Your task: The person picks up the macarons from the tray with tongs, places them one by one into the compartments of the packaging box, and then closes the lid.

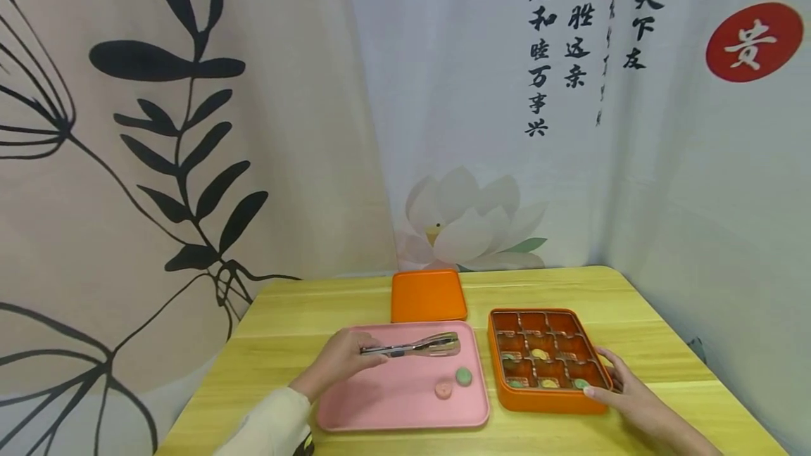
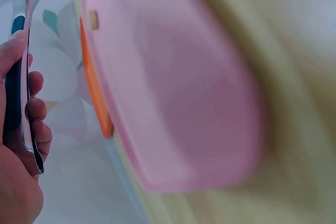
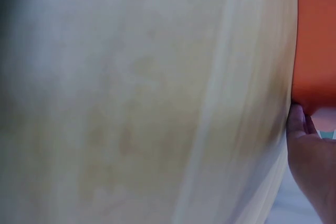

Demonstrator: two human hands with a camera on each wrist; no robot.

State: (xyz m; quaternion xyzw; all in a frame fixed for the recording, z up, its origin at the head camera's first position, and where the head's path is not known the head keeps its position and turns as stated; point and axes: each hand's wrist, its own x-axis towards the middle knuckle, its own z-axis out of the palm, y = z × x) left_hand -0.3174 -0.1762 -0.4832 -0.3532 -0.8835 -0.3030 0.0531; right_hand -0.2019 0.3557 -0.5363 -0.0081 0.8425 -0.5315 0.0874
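My left hand (image 1: 345,357) grips a pair of metal tongs (image 1: 415,346) by the dark handle, above the pink tray (image 1: 361,407). The tongs' tips point right; nothing is seen between them. In the tray lie a green round piece (image 1: 464,376) and a pink round piece (image 1: 443,390), both like small macarons. My right hand (image 1: 627,393) holds the near right corner of the orange box (image 1: 551,402), thumb on the front and fingers along the side. The box has clear-walled compartments, several with yellow or green pieces. In the right wrist view, the hand's fingers (image 3: 297,119) touch the orange wall.
Behind the tray lies an orange lid (image 1: 427,295), close to its far rim. Everything stands on a yellow wood-grain table (image 1: 291,315). A printed curtain (image 1: 304,160) hangs at the table's back edge and right side.
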